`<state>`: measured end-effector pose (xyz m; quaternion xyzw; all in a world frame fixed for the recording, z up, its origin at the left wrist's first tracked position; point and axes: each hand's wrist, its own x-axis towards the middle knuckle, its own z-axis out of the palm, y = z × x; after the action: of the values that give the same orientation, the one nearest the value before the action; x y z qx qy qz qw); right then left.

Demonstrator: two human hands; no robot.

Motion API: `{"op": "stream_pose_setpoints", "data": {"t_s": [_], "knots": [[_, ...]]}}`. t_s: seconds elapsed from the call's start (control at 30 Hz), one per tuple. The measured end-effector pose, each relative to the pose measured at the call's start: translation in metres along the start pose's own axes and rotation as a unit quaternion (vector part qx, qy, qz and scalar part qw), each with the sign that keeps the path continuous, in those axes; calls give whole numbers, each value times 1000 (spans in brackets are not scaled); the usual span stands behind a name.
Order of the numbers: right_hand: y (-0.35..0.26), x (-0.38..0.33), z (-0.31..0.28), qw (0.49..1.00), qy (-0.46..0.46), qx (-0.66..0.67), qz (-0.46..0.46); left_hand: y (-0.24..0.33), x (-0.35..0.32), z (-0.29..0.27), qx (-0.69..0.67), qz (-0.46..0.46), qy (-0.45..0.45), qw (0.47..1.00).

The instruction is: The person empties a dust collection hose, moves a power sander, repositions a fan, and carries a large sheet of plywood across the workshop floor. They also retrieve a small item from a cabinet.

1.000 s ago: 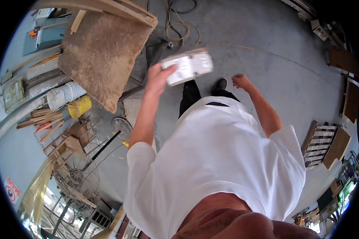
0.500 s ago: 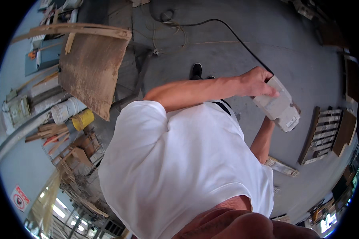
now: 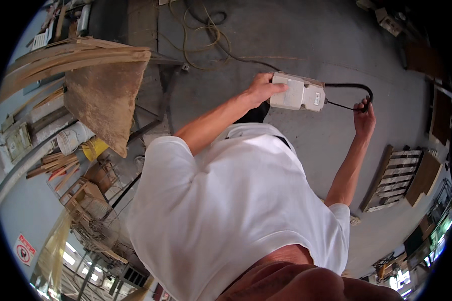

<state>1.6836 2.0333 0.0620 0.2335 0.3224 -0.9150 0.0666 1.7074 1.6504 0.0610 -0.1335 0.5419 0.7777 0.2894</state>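
My left hand (image 3: 262,89) grips one end of a pale grey rectangular box (image 3: 299,93), held out in front of me over the concrete floor. A black cable (image 3: 354,88) leaves the box's other end and loops round to my right hand (image 3: 364,118), which is closed on it. My white shirt (image 3: 236,210) fills the lower middle of the view.
A wooden bench with a brown worn top (image 3: 105,98) and long timber strips stands at left. Yellow and black cords (image 3: 201,35) lie coiled on the floor ahead. A slatted wooden pallet (image 3: 394,178) lies at right. Buckets, a wire fan (image 3: 93,220) and scrap wood crowd the lower left.
The box swung from my upper left across to the right, and the view turned with it. My right hand, empty before, has closed on the black cable.
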Motion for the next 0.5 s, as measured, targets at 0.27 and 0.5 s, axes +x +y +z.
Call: {"op": "stream_pose_setpoints", "data": {"t_s": [0.27, 0.5], "knots": [[40, 167, -37, 927, 74, -313, 195, 39, 22, -45, -67, -7, 117, 991], [168, 183, 4, 844, 59, -337, 412, 44, -44, -82, -87, -21, 312, 946]]}}
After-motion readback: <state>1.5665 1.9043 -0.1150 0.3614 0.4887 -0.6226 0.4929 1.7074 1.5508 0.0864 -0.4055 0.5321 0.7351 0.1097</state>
